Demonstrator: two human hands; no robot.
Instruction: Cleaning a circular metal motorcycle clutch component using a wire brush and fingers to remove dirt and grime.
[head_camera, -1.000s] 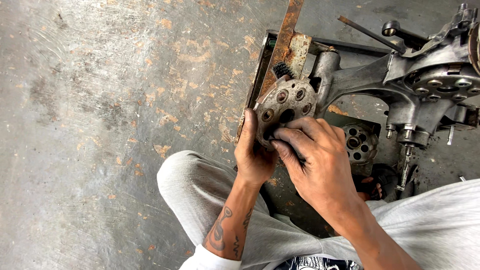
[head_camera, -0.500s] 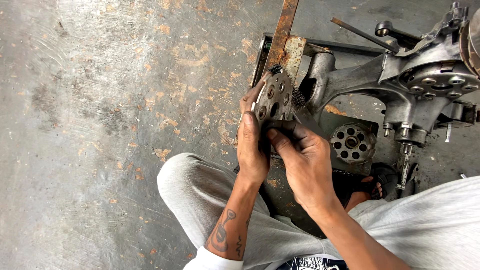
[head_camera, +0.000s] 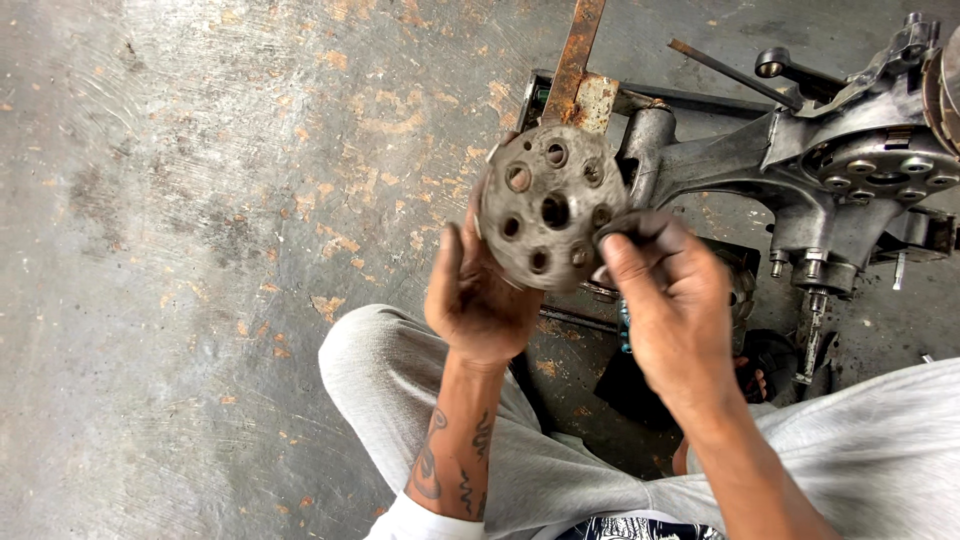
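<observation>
1. Left hand (head_camera: 480, 300) is gripping the round, grimy grey metal disc with drilled holes (head_camera: 550, 205), closed on its rim, raised above the floor.
2. Right hand (head_camera: 672, 300) is pinching its right edge; inspection step, seemingly.
3. Beyond, grey cast engine casing (head_camera: 850, 180) is lying on the concrete floor (head_camera: 200, 200); refitting would call for alignment.

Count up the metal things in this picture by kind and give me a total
Round disc with holes, held by the left hand and right hand: 1
Engine casing: 1
Rusty flat bar: 1
Total: 3
</observation>
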